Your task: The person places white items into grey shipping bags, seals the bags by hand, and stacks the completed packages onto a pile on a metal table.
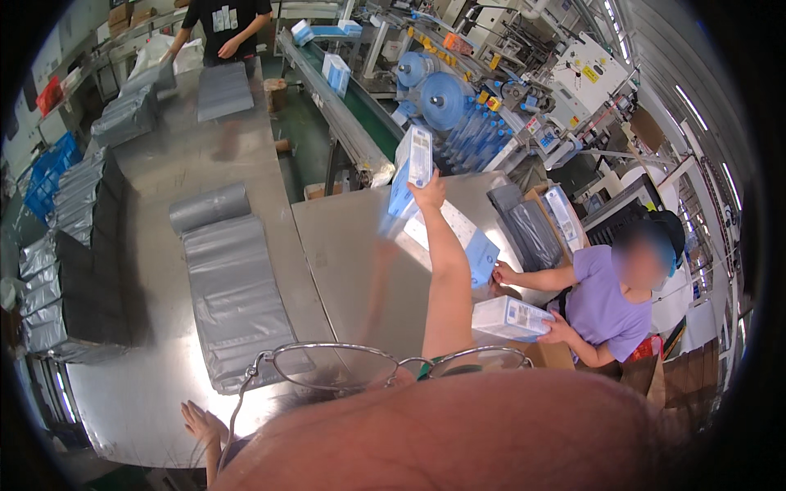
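My right arm reaches forward over the metal table (352, 270), and my right hand (428, 193) is closed on the lower end of a blue and white box (419, 157), which stands upright near the conveyor's end. Just behind my wrist, more blue and white boxes (460, 239) lie on the table. My left hand (203, 423) is low at the table's near left edge, fingers spread, holding nothing. Ahead of it, a long stack of flat grey plastic bags (233, 295) lies on the table, with a rolled grey bundle (210, 208) at its far end.
At right, a co-worker in a purple shirt (610, 299) holds a white and blue box (512, 317). Folded grey bags (530, 227) lie beyond. Piled grey bags (70, 286) line the left edge. A conveyor (336, 110) carries boxes. Another person (225, 29) stands at the far end.
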A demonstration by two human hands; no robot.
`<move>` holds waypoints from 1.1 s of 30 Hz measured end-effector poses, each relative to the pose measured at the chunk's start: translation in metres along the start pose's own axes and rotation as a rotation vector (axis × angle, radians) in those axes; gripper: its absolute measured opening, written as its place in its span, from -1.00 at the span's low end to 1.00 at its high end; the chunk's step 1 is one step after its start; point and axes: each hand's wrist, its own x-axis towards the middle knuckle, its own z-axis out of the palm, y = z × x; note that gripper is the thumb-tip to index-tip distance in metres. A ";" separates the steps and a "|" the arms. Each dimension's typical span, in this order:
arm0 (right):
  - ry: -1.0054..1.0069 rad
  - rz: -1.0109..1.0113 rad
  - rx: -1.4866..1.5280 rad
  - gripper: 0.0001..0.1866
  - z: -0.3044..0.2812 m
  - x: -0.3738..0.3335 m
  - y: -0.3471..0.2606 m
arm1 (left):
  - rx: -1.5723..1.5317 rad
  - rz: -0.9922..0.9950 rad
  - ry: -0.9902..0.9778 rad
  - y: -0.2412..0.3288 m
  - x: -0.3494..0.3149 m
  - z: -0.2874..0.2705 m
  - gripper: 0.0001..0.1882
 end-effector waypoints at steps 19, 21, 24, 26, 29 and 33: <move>-1.288 0.391 1.274 -0.39 -0.143 -0.220 -0.001 | -0.596 0.674 0.023 0.109 0.004 -0.114 -0.25; -1.308 0.427 1.231 -0.35 -0.159 -0.278 0.000 | -0.426 1.137 -0.060 0.167 0.002 -0.143 -0.08; -1.553 0.590 0.861 -0.37 -0.213 -0.344 -0.036 | -0.644 1.432 0.044 0.201 -0.029 -0.160 0.05; -1.839 0.598 0.676 -0.40 -0.205 -0.357 -0.011 | -1.032 1.221 -0.409 0.188 -0.055 -0.163 0.00; -1.857 0.313 0.213 -0.50 -0.168 -0.362 -0.010 | -1.290 0.904 -0.650 0.166 -0.047 -0.138 -0.07; -0.936 -0.442 0.652 -0.55 -0.117 -0.383 -0.074 | -1.507 0.299 -0.828 0.130 -0.033 -0.073 -0.28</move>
